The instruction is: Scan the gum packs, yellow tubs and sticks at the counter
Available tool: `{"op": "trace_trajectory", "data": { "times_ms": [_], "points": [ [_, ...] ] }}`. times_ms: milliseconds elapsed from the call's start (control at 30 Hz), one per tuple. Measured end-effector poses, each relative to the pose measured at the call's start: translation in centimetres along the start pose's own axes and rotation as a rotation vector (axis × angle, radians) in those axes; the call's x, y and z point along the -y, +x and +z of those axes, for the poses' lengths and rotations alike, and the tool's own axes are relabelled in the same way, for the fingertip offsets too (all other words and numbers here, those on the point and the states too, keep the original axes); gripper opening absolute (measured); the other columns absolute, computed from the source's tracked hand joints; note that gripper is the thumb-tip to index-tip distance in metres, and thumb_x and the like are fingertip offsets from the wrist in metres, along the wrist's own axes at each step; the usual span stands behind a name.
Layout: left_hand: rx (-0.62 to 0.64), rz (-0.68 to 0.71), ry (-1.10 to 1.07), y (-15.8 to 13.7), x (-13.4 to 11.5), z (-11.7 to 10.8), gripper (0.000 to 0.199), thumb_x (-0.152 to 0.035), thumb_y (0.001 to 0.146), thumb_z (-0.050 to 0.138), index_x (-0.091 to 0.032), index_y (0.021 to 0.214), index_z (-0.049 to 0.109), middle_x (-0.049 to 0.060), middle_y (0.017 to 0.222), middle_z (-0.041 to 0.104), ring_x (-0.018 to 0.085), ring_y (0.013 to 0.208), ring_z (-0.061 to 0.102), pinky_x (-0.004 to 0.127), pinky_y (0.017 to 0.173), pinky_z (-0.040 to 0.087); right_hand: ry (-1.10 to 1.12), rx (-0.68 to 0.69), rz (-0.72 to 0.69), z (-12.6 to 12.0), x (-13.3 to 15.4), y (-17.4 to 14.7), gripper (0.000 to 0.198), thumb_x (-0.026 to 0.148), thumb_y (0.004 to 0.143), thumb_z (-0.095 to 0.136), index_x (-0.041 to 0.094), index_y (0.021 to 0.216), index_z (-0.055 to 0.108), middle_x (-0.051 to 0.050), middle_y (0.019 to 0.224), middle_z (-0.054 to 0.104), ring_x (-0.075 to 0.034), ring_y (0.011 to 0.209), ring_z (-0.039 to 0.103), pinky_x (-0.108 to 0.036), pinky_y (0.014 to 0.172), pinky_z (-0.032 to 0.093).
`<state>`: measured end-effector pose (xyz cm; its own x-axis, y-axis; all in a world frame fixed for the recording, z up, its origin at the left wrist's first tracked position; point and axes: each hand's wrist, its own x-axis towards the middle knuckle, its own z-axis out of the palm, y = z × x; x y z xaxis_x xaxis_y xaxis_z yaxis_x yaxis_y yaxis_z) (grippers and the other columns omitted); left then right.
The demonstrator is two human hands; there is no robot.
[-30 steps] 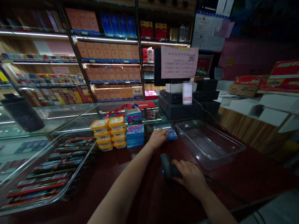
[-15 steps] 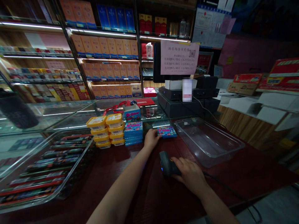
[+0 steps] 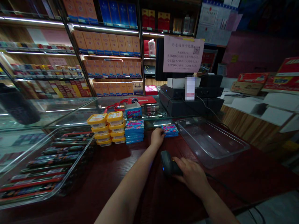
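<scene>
My right hand point(image 3: 190, 174) is wrapped around the grip of a black barcode scanner point(image 3: 168, 165), whose small blue light is lit and whose cable trails off to the right. Further up the counter, my left hand point(image 3: 158, 137) has its fingers closed at the left edge of a small blue printed box point(image 3: 170, 129), which lies on a short pile of similar ones; the fingertips are partly hidden. Left of that hand rises a stack of matching blue boxes point(image 3: 135, 132). Beside it stand yellow-lidded tubs point(image 3: 101, 129) piled in two columns.
A clear plastic tray point(image 3: 211, 149) lies right of the small pile. Another clear bin point(image 3: 77, 165) at left holds several dark, long packages. Behind are a monitor point(image 3: 160, 59) with a paper sign, a black cash drawer point(image 3: 187, 107), and a dark bottle point(image 3: 17, 104) at far left.
The view has shifted slightly. My left hand stays by the small blue pile, which looks a little taller now. My right hand still holds the scanner.
</scene>
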<state>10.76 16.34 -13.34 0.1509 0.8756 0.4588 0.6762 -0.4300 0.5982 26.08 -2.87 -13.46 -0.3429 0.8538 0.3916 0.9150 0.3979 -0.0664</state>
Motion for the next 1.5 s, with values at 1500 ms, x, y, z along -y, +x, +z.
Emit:
{"op": "trace_trajectory", "data": {
  "times_ms": [1500],
  "points": [
    [-0.472,-0.459,-1.226,-10.6,0.6,-9.7,0.037,-0.031,0.057,0.080,-0.013,0.081,0.058,0.001,0.073,0.064,0.013,0.066,0.063,0.038,0.078,0.055,0.014,-0.082,-0.105,2.3,-1.4,-1.0,0.049,0.032,0.079,0.064,0.022,0.124,0.049,-0.007,0.099,0.067,-0.023,0.087,0.065,-0.033,0.069,0.050]
  ]
}}
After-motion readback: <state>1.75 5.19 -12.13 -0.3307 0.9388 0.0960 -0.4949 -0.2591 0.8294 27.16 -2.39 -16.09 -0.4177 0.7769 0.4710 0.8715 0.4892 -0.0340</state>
